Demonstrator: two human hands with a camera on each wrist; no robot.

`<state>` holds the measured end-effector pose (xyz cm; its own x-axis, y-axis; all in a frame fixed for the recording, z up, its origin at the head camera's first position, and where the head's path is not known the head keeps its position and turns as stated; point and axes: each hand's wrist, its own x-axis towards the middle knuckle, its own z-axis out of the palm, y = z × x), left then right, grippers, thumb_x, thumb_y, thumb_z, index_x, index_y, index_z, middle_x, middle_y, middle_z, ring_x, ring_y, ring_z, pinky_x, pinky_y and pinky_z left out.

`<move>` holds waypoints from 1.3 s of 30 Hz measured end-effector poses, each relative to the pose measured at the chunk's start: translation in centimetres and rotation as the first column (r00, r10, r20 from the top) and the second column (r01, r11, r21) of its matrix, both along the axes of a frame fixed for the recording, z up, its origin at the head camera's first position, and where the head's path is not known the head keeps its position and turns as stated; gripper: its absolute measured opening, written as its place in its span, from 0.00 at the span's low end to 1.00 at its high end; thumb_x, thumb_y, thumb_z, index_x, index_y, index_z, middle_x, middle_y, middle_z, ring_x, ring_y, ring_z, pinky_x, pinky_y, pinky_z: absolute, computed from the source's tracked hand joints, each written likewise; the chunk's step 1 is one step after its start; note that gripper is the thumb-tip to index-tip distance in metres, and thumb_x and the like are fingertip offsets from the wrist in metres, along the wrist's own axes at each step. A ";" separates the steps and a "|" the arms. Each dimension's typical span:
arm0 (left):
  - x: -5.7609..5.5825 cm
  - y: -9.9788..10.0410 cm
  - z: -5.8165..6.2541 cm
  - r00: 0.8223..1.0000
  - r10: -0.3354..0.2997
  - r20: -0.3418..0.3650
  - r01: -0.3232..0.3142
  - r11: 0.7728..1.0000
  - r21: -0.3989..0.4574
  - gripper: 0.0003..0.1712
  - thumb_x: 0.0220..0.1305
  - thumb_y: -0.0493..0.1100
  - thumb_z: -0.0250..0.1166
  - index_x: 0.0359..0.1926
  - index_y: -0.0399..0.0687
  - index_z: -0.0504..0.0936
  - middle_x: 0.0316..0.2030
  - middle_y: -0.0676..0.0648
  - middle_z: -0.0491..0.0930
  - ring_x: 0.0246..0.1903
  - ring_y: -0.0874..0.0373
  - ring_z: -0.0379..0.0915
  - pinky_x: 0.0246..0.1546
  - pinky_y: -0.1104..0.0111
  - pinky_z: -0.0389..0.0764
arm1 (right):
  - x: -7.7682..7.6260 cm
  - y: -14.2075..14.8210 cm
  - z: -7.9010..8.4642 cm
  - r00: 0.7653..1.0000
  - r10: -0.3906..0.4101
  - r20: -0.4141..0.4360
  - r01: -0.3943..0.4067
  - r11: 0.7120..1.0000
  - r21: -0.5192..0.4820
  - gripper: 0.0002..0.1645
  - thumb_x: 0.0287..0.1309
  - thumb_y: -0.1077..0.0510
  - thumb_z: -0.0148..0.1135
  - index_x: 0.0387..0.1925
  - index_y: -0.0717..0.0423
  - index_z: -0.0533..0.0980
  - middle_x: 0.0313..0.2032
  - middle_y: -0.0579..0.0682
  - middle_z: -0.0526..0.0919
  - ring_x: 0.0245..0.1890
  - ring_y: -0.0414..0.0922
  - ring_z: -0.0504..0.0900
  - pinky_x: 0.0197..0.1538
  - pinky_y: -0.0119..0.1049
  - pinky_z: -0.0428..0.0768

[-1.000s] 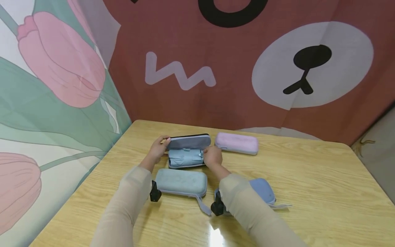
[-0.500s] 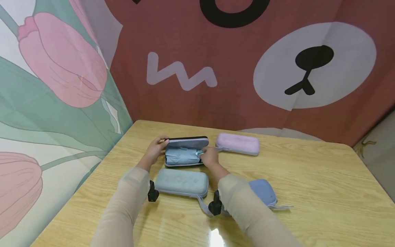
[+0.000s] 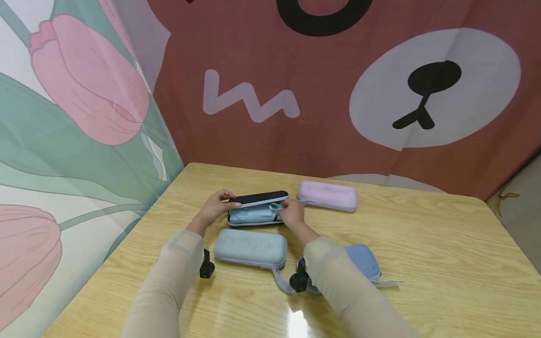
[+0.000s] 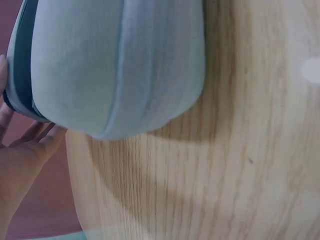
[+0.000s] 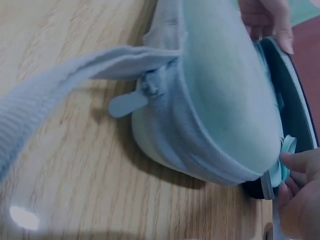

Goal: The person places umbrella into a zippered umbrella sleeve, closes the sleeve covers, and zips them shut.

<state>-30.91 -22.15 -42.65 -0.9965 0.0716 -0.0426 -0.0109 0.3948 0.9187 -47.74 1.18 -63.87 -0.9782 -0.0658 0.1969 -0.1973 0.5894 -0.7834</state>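
Toward the back of the table, a black hard case (image 3: 263,199) lies partly open, its lid tilted down over a folded light-blue umbrella (image 3: 251,215). My left hand (image 3: 215,209) pinches the lid's left end between thumb and fingers. At the other end, my right hand (image 3: 292,213) is at the umbrella's teal strap (image 5: 288,145); the right wrist view shows thumb and fingertips pinching it beside the case rim. A closed pale-green case (image 3: 251,247) lies just in front, with its grey wrist strap (image 3: 281,281) toward me.
A closed pink case (image 3: 327,195) lies to the back right. Beneath my right forearm sits a blue case (image 3: 364,262), partly hidden, with a strap at its right. The wooden table (image 3: 444,263) meets a printed cloth backdrop behind.
My left hand has lowered the black case's lid from nearly upright to a shallow tilt, so its dark outside now shows. The right hand stays at the case's right end, where the teal strap shows more.
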 end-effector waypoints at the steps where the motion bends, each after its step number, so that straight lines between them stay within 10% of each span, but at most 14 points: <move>1: 0.0 0.1 0.1 1.000 -0.006 -0.003 0.006 1.000 -0.025 0.24 0.51 0.41 0.64 0.47 0.36 0.68 0.52 0.37 0.62 0.54 0.45 0.56 0.46 0.56 0.68 | 1.5 0.1 1.9 0.999 -0.002 0.032 0.003 1.000 -0.028 0.18 0.33 0.48 0.71 0.31 0.47 0.80 0.33 0.46 0.79 0.34 0.46 0.75 0.28 0.38 0.74; 6: 0.2 0.0 0.1 0.999 -0.033 0.025 0.034 0.998 -0.044 0.27 0.50 0.39 0.64 0.51 0.36 0.67 0.54 0.37 0.61 0.54 0.43 0.56 0.47 0.57 0.67 | 10.5 0.1 13.3 0.982 -0.020 0.187 0.056 0.980 -0.190 0.14 0.39 0.58 0.68 0.32 0.59 0.80 0.33 0.54 0.79 0.34 0.50 0.75 0.29 0.40 0.74; 8: 0.3 0.0 0.2 0.998 -0.046 0.042 0.048 0.998 -0.041 0.28 0.50 0.38 0.64 0.53 0.36 0.66 0.54 0.38 0.61 0.53 0.43 0.57 0.46 0.58 0.67 | 11.7 0.3 14.8 0.978 -0.014 0.206 0.069 0.962 -0.264 0.11 0.40 0.59 0.66 0.30 0.58 0.80 0.31 0.52 0.79 0.30 0.48 0.75 0.28 0.38 0.73; 14: 0.5 -0.2 0.1 0.995 -0.079 0.063 0.082 0.996 -0.042 0.31 0.50 0.38 0.64 0.55 0.37 0.64 0.56 0.38 0.58 0.53 0.41 0.56 0.46 0.58 0.68 | 6.0 0.7 8.8 0.934 -0.017 0.356 0.189 0.871 -0.453 0.09 0.46 0.64 0.51 0.29 0.64 0.76 0.28 0.56 0.77 0.23 0.50 0.74 0.26 0.42 0.74; 16: 0.5 -0.2 0.1 0.994 -0.089 0.066 0.093 0.994 -0.053 0.31 0.50 0.37 0.64 0.55 0.37 0.63 0.56 0.37 0.58 0.55 0.41 0.55 0.46 0.57 0.67 | 2.8 1.1 4.9 0.935 0.042 0.352 0.185 0.789 -0.585 0.09 0.42 0.65 0.51 0.26 0.64 0.76 0.25 0.54 0.78 0.21 0.46 0.75 0.24 0.37 0.75; 19: 0.5 -0.2 0.1 0.992 -0.108 0.065 0.113 0.990 -0.082 0.32 0.49 0.36 0.64 0.55 0.36 0.63 0.57 0.37 0.57 0.56 0.40 0.52 0.48 0.55 0.66 | 2.1 1.3 4.2 0.929 0.075 0.363 0.216 0.686 -0.695 0.09 0.42 0.62 0.52 0.24 0.64 0.75 0.22 0.53 0.78 0.19 0.45 0.76 0.21 0.34 0.75; 28: 0.2 -0.4 -0.4 0.984 -0.177 0.032 0.179 0.970 -0.164 0.35 0.47 0.34 0.65 0.57 0.34 0.61 0.57 0.35 0.55 0.56 0.37 0.50 0.50 0.54 0.63 | 13.8 0.4 19.0 0.902 -0.033 0.431 0.221 0.892 -0.394 0.28 0.58 0.50 0.49 0.53 0.68 0.64 0.30 0.53 0.70 0.29 0.47 0.72 0.37 0.40 0.74; 39: 0.3 -0.1 -0.5 0.989 -0.136 0.064 0.149 0.948 -0.281 0.43 0.45 0.37 0.68 0.61 0.37 0.57 0.55 0.36 0.50 0.57 0.39 0.48 0.51 0.54 0.61 | 15.2 0.8 20.1 0.925 -0.053 0.377 0.138 0.970 -0.202 0.25 0.55 0.52 0.54 0.50 0.65 0.68 0.45 0.60 0.72 0.37 0.50 0.72 0.39 0.41 0.72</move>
<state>-30.58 -22.23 -43.13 -0.9736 0.1911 -0.1246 0.0273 0.6401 0.7678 -32.50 1.99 -43.73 -0.9835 0.0347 -0.1777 0.1768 0.3946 -0.9017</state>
